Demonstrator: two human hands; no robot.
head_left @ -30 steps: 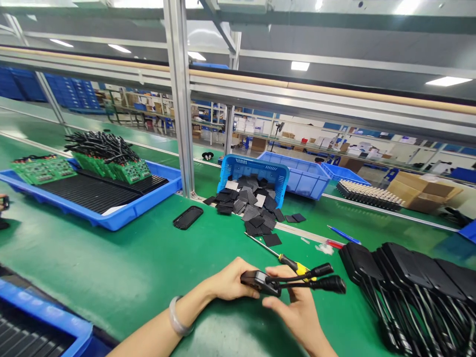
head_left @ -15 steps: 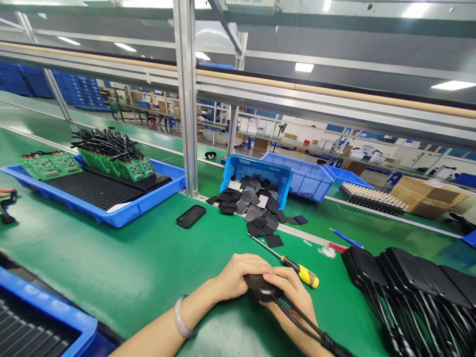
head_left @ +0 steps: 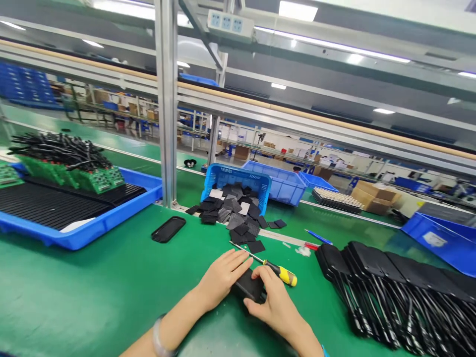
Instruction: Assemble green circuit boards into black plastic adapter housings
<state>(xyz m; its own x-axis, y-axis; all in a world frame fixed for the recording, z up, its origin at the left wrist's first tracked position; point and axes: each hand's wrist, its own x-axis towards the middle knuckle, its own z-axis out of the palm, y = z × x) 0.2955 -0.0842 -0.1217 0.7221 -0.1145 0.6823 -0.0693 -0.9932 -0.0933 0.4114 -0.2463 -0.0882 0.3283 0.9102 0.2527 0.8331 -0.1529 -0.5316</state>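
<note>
My left hand (head_left: pixel 220 277) and my right hand (head_left: pixel 273 307) both grip a small black plastic case (head_left: pixel 248 287) and press it down on the green table mat (head_left: pixel 92 287). The fingers of each hand are curled over the case. Its cables are hidden under my right hand. A yellow-handled screwdriver (head_left: pixel 273 269) lies just beyond my fingers. A bangle sits on my left wrist.
A row of finished black cases with cables (head_left: pixel 394 292) lies at the right. A tipped blue basket (head_left: pixel 238 181) spills black square pads (head_left: pixel 234 218). A blue tray (head_left: pixel 111 218) at the left holds green circuit boards (head_left: pixel 89 178). A black lid (head_left: pixel 168 229) lies near a metal post (head_left: pixel 166 104).
The case went from held up with its two cables sticking out right to turned over and pressed down on the mat. My view shifted rightwards.
</note>
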